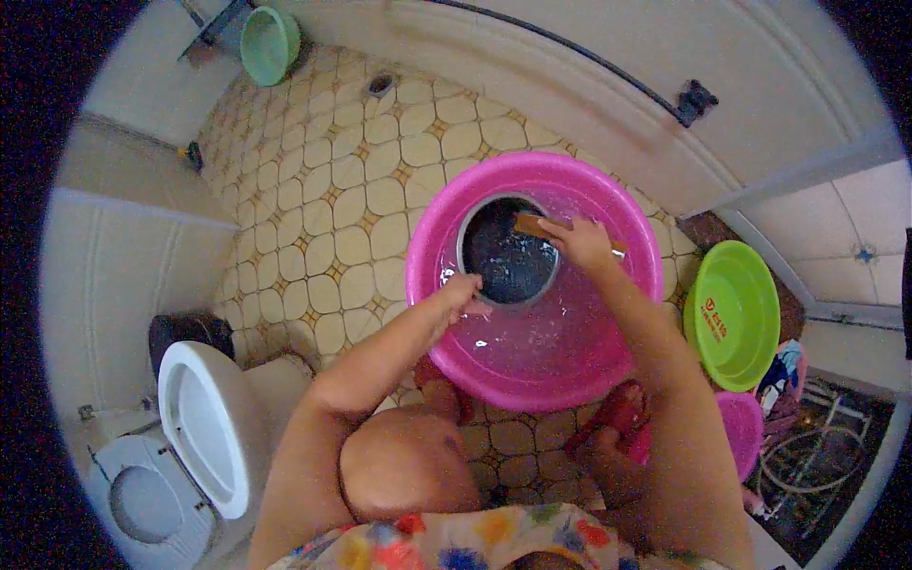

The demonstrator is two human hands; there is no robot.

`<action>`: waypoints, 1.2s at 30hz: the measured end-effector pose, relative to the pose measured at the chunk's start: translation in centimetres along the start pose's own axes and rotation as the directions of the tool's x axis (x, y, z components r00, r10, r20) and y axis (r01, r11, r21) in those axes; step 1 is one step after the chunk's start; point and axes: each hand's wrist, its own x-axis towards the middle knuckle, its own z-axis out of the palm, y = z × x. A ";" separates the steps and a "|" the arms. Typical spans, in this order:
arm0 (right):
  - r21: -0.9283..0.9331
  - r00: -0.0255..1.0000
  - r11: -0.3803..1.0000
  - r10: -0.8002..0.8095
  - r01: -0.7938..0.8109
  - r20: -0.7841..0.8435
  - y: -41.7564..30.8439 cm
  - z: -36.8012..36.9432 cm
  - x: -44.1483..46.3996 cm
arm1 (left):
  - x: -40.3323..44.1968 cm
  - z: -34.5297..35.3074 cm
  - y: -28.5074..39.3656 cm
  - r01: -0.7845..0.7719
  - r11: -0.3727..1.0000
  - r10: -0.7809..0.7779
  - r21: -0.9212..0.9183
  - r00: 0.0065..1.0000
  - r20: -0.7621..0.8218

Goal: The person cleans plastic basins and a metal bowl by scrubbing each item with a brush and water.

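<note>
A large pink basin (537, 380) with cloudy water in it stands on the tiled floor. Inside it, toward the upper left, is a round metal pot (513, 261) with a dark interior that looks wet. My left hand (463, 296) is closed on the pot's lower left rim. In my right hand (581, 245) is a brown wooden-looking brush (540, 226), its front end over the pot's upper right part. The underside of the brush is hidden.
A green basin (731, 318) and a smaller pink basin (741, 432) stand at the right, beside a metal rack (817, 456). The toilet (204, 427) is at lower left. A pale green basin (270, 46) and a floor drain (381, 85) are farther back.
</note>
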 end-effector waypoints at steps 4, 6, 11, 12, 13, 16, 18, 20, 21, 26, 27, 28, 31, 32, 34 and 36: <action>0.524 0.984 0.840 0.178 -0.140 -0.023 -1.1 4.8 -3.1 | -3.6 1.8 2.1 -0.197 0.965 0.204 -0.174 0.979 0.024; 0.808 0.978 0.554 0.166 -0.200 0.129 -1.3 6.1 -3.4 | -4.6 2.1 2.4 -0.177 0.962 0.190 -0.209 0.981 0.040; 0.756 0.729 -0.098 0.212 -0.647 0.651 -6.3 0.2 -3.7 | -2.1 2.2 -1.2 -0.172 0.930 0.237 -0.326 0.957 0.170; 0.714 0.689 -0.108 0.196 -0.692 0.698 -6.6 0.0 -3.8 | -2.9 2.6 -1.1 -0.164 0.932 0.226 -0.324 0.960 0.163; 0.764 0.734 -0.107 0.219 -0.637 0.643 -6.6 0.5 -4.0 | -3.4 2.2 -0.9 -0.121 0.941 0.200 -0.315 0.952 0.231; 0.897 0.869 0.051 0.278 -0.438 0.409 -5.3 3.9 -4.5 | -4.5 1.8 -0.6 -0.185 0.965 0.209 -0.187 0.970 0.121; 0.905 0.953 0.341 0.247 -0.253 0.173 -2.9 5.7 -4.5 | -1.0 -0.4 -1.5 -0.282 0.932 0.316 -0.229 0.940 0.129; 0.672 0.957 0.687 0.264 -0.275 0.121 -1.7 3.2 -4.4 | -1.6 -1.0 0.6 -0.364 0.912 0.377 -0.191 0.925 0.040; 0.506 0.959 0.817 0.266 -0.276 0.093 -1.3 1.6 -4.2 | -2.3 -0.9 2.0 -0.353 0.928 0.360 -0.123 0.932 0.039; 0.300 0.999 0.953 0.021 -0.029 0.031 0.0 -3.1 -2.4 | -1.4 0.5 3.8 -0.356 0.912 0.339 0.202 0.934 0.113; 0.259 0.999 0.965 -0.041 0.034 0.022 0.1 -3.6 -1.9 | -1.8 1.1 3.7 -0.332 0.915 0.318 0.229 0.943 0.097; 0.196 0.996 0.977 -0.087 0.089 -0.016 0.1 -3.7 -1.3 | -2.6 1.8 3.7 -0.307 0.917 0.296 0.256 0.952 0.080; 0.034 0.990 0.991 -0.125 0.127 -0.067 -0.1 -3.5 -0.2 | -3.5 3.2 3.8 -0.274 0.954 0.276 0.123 0.961 0.003; 0.004 0.997 0.998 -0.063 0.064 -0.053 -0.3 -2.9 -0.2 | -3.5 3.4 3.8 -0.271 0.962 0.272 0.042 0.962 -0.027; -0.006 0.997 0.997 0.075 -0.075 -0.021 -0.8 -2.0 -0.3 | 0.9 1.7 2.2 -0.506 0.855 0.509 0.115 0.861 0.001; 0.063 0.984 0.982 0.177 -0.176 -0.009 -2.2 -1.0 -1.5 | 1.8 1.1 2.0 -0.587 0.803 0.591 0.105 0.807 -0.014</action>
